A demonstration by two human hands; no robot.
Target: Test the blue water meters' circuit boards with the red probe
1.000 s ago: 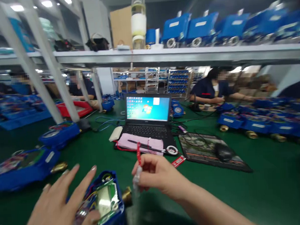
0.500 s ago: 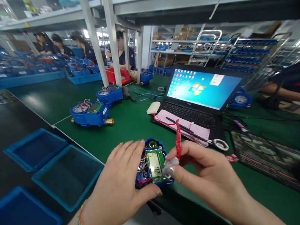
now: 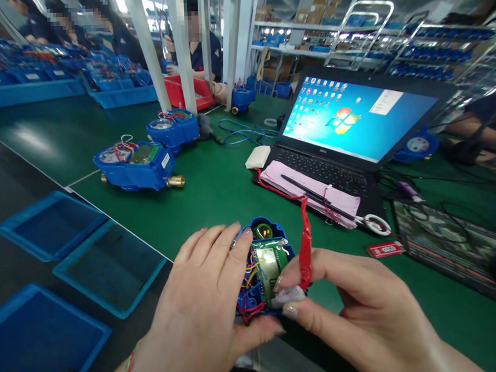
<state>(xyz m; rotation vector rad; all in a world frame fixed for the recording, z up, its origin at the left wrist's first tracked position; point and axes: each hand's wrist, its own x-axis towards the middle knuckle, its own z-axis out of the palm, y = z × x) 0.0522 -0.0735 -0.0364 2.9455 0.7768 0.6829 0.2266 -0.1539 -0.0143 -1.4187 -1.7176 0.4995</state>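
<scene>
My left hand (image 3: pixel 203 297) is wrapped over the left side of an opened blue water meter (image 3: pixel 271 256), thumb along its near edge. Inside the casing are a green circuit board with a small display, coloured wires and a round part at the far end. My right hand (image 3: pixel 360 307) pinches the whitish wrapped end (image 3: pixel 289 295) of a red-taped cable (image 3: pixel 305 238) between thumb and fingers. That end sits against the lower right of the board; its contact point is hidden. The cable runs up to the laptop's front edge.
An open laptop (image 3: pixel 328 149) stands beyond, with pink paper (image 3: pixel 314 194) and a black pen on it. Two more blue meters (image 3: pixel 136 166) sit at left. Blue trays (image 3: pixel 112 268) lie along the left. A patterned mat (image 3: pixel 439 238) is at right. Several co-workers sit across the bench.
The view has tilted down and come closer to the bench. The display digits are now hard to read, and my right hand's wrapped cable end sits lower against the board. Both hands keep their hold.
</scene>
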